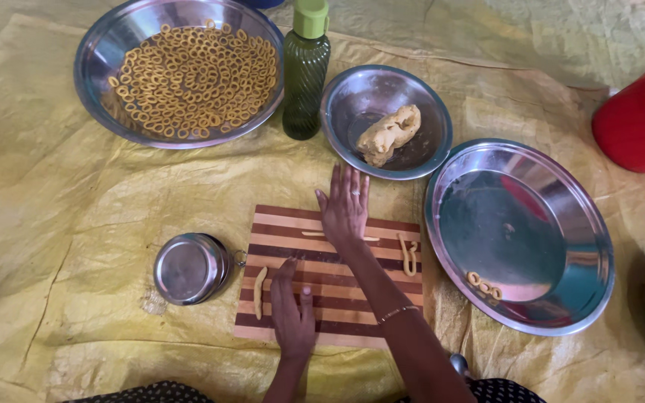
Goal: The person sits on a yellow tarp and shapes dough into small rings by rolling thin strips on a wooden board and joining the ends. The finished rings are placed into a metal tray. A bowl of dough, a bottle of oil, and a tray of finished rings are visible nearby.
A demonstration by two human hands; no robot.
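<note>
Both hands lie flat and open on the striped board [315, 287]. The right hand [345, 209] presses a thin dough strip [313, 234]; the left hand [293, 317] rests just beside a short dough roll [260, 292]. A small steel tin [188, 269] sits left of the board, a bowl [352, 97] holding a dough lump [390, 134] beyond it.

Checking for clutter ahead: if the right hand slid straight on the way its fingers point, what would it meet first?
Probably the steel bowl holding the dough lump: the right hand points up past the striped board's far edge.

A green bottle [306, 71] stands near a red bucket [643, 119].
</note>
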